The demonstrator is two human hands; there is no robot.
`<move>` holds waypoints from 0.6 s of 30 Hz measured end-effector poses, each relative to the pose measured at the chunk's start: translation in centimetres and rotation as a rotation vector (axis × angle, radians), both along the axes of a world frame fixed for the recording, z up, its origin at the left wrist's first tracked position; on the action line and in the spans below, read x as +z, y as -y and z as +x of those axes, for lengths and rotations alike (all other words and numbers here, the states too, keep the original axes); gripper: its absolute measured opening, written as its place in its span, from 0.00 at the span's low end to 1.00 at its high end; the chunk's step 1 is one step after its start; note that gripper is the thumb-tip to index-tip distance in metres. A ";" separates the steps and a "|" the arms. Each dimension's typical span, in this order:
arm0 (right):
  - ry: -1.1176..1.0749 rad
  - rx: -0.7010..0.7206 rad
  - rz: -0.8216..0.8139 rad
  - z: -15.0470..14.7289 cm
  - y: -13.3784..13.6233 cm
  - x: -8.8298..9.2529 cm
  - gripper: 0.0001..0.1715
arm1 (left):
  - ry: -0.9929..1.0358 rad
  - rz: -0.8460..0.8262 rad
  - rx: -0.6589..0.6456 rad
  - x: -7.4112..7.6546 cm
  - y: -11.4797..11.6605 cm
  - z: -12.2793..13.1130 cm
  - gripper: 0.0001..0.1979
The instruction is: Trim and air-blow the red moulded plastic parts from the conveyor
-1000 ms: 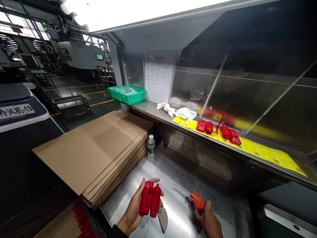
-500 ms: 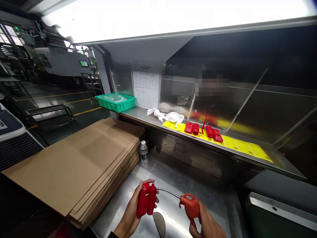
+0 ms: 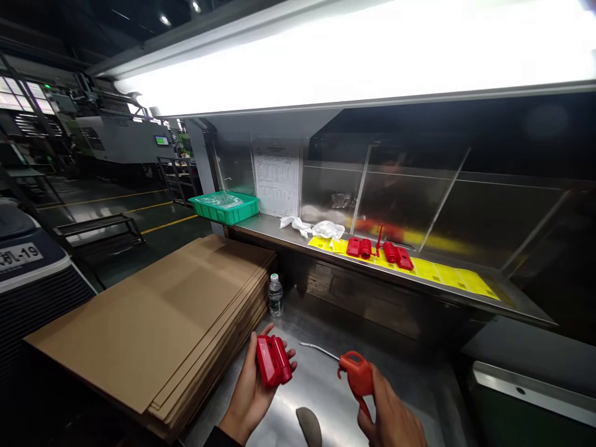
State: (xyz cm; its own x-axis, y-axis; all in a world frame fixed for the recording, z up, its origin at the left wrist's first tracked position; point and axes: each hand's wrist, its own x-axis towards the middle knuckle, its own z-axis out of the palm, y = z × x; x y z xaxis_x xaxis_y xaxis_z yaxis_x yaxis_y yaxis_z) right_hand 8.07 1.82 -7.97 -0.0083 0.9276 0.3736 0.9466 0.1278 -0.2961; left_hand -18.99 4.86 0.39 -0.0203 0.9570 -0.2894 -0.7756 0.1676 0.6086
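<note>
In my left hand [image 3: 254,382] lies a red plastic part [image 3: 272,361], made of a flat block joined to a short cylinder. The fingers curl round its far side and the thumb rests along its left edge. My right hand [image 3: 393,410] grips an orange-red air blow gun [image 3: 356,374] by its handle. Its thin bent metal nozzle [image 3: 321,349] points left, with the tip a little apart from the red part. A grey rounded flat piece [image 3: 308,426] lies on the metal table [image 3: 335,403] between my hands.
Stacked cardboard sheets [image 3: 153,316] cover the left side, with a water bottle [image 3: 275,295] beside them. On the shelf stand a green tray [image 3: 226,210], white cloths [image 3: 328,230], yellow label sheets [image 3: 451,277] and more red parts [image 3: 398,255]. A lamp [image 3: 349,59] hangs above.
The red part has been turned and tilted in my left hand and is now apart from the nozzle tip. My right hand still holds the blow gun in nearly the same place. The view has tipped upward.
</note>
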 end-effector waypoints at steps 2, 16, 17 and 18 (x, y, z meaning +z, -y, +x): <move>0.025 0.066 -0.015 0.7 0.2 -0.3 0.38 | 0.034 0.008 0.048 -0.3 -0.7 -0.5 0.26; 0.076 0.095 0.061 -1.1 0.5 0.9 0.44 | -0.272 0.053 0.063 1.4 -1.1 -2.0 0.23; 0.073 0.115 0.051 -0.9 0.5 0.5 0.47 | -0.256 0.067 0.046 1.5 -1.0 -2.3 0.24; 0.071 0.138 0.041 -0.7 0.5 0.1 0.50 | -0.242 0.078 0.041 1.5 -1.0 -2.6 0.25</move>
